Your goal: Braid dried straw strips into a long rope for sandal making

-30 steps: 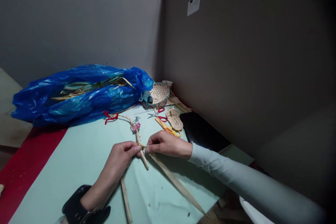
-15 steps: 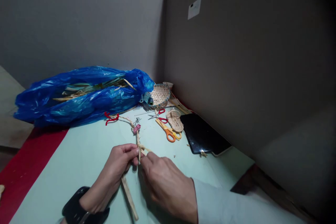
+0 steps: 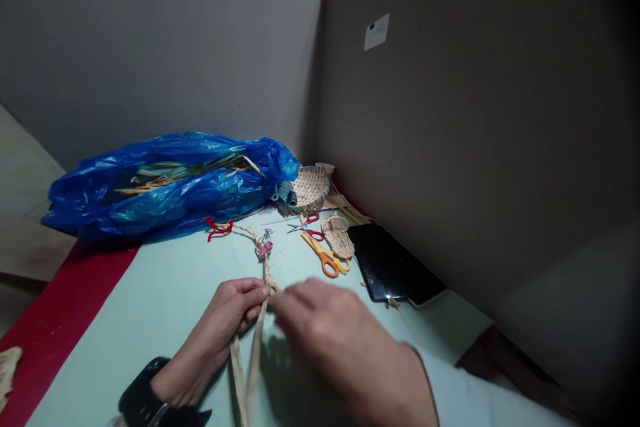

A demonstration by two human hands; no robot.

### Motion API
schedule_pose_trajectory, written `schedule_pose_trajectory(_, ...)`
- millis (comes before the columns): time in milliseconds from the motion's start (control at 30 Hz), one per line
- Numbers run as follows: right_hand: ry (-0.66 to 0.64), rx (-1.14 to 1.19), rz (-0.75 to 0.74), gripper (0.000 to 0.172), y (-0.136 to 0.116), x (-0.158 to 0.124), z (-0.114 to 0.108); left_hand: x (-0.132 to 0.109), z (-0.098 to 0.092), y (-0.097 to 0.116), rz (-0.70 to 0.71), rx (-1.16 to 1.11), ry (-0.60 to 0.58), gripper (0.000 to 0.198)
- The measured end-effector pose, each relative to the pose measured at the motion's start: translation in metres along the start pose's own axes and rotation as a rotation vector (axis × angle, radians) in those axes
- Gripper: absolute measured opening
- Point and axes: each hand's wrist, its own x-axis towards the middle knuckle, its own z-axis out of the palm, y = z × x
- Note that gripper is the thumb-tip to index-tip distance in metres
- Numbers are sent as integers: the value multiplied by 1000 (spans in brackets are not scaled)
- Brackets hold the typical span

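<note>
A thin braid (image 3: 267, 269) of pale straw runs toward me over the table, held at its far part by a pink binder clip (image 3: 265, 249). My left hand (image 3: 225, 310) pinches the near end of this braid between thumb and fingers. Two loose straw strands (image 3: 257, 347) hang from there toward the bottom edge. My right hand (image 3: 345, 340), somewhat blurred, is just right of the braid with its fingers curled on a short straw strand that leads from the braid; its fingertips are partly hidden. Red yarn (image 3: 219, 228) is tied at the braid's far end.
Behind lies a blue plastic bag (image 3: 170, 193) with dried leaves inside. A woven basket (image 3: 311, 188), red-handled scissors (image 3: 314, 227), orange-handled scissors (image 3: 327, 261), a woven oval piece (image 3: 338, 236) and a black tablet (image 3: 390, 260) lie to the right, near the wall.
My right hand has moved right and nearer the camera. A strand that was short below my left hand now stretches down toward me. The whole view has shifted slightly.
</note>
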Motion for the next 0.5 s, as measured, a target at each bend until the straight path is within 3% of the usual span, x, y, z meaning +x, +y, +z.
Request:
schedule_pose_trajectory(67, 63, 74, 118, 16, 14, 11, -6, -1, 0, 1, 10, 15, -3, 31)
schedule_pose_trajectory(200, -125, 193, 91, 16, 30, 28, 24, -2, 1, 3, 44, 65, 20, 32)
schedule_pose_trajectory(333, -89, 128, 112, 16, 22, 27, 54, -1, 2, -1, 92, 182, 34, 26)
schedule_pose_trajectory(500, -49, 113, 158, 15, 15, 24, 57, -3, 4, -2, 218, 349, 101, 23)
